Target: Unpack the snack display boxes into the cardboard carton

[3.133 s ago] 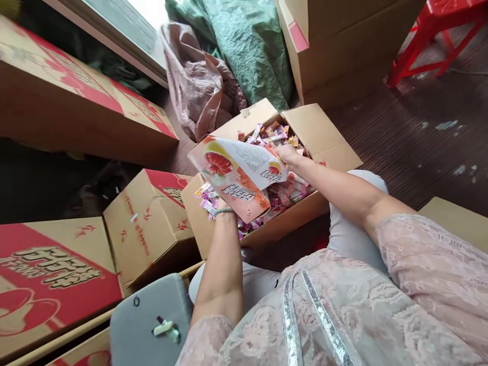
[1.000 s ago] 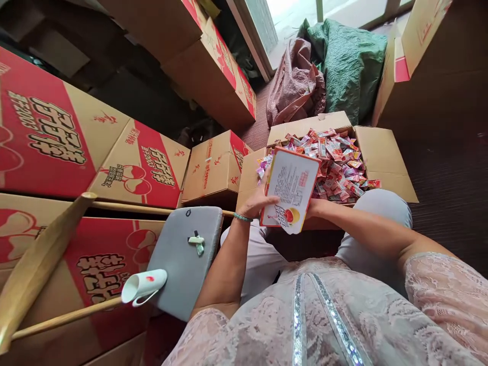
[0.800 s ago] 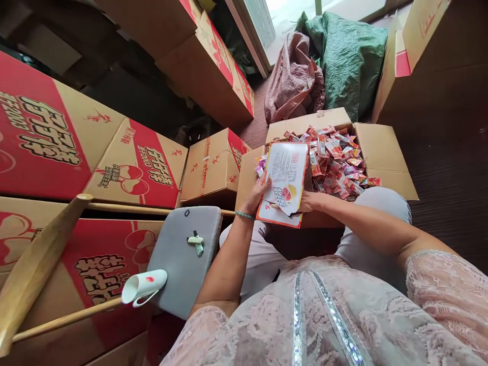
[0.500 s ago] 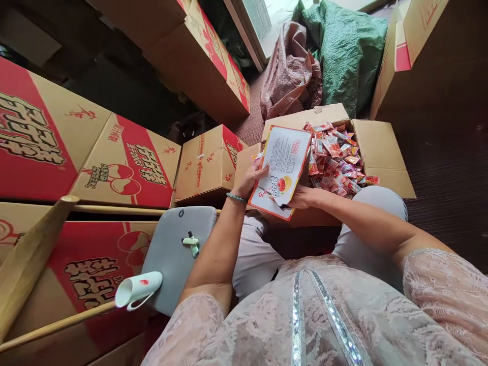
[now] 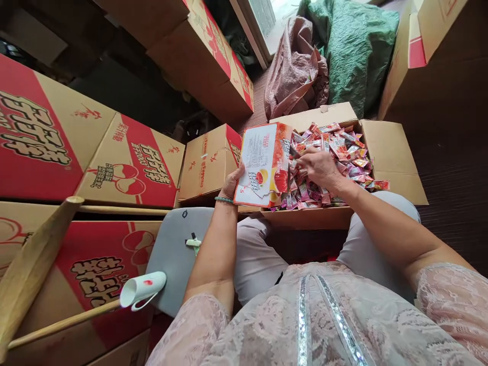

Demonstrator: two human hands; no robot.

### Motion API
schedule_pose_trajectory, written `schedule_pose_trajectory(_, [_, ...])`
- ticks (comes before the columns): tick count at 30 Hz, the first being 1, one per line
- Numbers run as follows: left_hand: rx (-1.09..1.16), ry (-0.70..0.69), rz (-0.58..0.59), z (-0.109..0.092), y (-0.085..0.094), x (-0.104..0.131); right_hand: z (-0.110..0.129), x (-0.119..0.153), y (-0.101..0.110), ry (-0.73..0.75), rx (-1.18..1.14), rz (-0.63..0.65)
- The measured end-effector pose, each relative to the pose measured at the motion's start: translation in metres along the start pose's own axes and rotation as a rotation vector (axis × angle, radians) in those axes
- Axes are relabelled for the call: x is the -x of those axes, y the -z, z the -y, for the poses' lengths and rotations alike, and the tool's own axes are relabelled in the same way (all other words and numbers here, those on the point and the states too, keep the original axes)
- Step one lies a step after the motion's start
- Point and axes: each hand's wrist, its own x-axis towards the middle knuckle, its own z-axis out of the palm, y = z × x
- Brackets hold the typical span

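Observation:
A small printed carton, white on its broad face with an orange-red side, is tilted over the near left part of an open cardboard case. My left hand is closed on the carton's left edge, thumb on the white face. Across the lower part of that face runs a torn line. My right hand is at the carton's right side, fingers curled together. A small dark thing shows at its fingertips; I cannot tell what it is. Below and beyond lie many small wrapped sweets filling the cardboard case.
To the left stands a grey stool with a white mug and a small pale-green item on it. Wooden poles lean beside stacked red-and-brown cartons. Behind the case are a brown sack and a green sack.
The carton has moved left and turned, so its orange-red side now shows. My right hand has left its lower edge and moved up to its right side, over the sweets.

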Motion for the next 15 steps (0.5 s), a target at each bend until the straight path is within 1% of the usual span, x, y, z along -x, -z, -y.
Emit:
schedule_pose_trajectory(2, [0.050, -0.010, 0.009, 0.005, 0.014, 0.004, -0.021, -0.001, 0.010, -0.011, 0.156, -0.014])
schedule_pose_trajectory(4, [0.091, -0.036, 0.009, 0.013, 0.025, 0.007, -0.036, 0.000, 0.013, -0.006, 0.249, 0.046])
schedule_pose_trajectory(5, [0.108, -0.053, 0.004, 0.018, 0.028, 0.007, -0.038, 0.001, 0.012, 0.015, 0.265, 0.072])
schedule_pose_trajectory(7, [0.132, -0.062, -0.007, 0.027, 0.030, 0.007, -0.028, 0.005, 0.005, 0.106, 0.236, 0.069])
schedule_pose_trajectory(9, [0.136, -0.045, 0.009, 0.036, 0.028, 0.005, -0.005, 0.011, -0.004, 0.241, 0.177, 0.036])
schedule_pose_trajectory(10, [0.132, -0.034, 0.029, 0.041, 0.026, 0.004, 0.008, 0.015, -0.009, 0.312, 0.155, 0.043])
schedule_pose_trajectory(11, [0.125, -0.022, 0.055, 0.045, 0.023, 0.004, 0.020, 0.018, -0.015, 0.371, 0.147, 0.079])
schedule_pose_trajectory(13, [0.101, 0.012, 0.092, 0.052, 0.017, 0.003, 0.034, 0.025, -0.027, 0.421, 0.174, 0.233])
schedule_pose_trajectory(15, [0.051, 0.069, 0.097, 0.058, 0.008, 0.004, 0.036, 0.031, -0.039, 0.370, 0.170, 0.399])
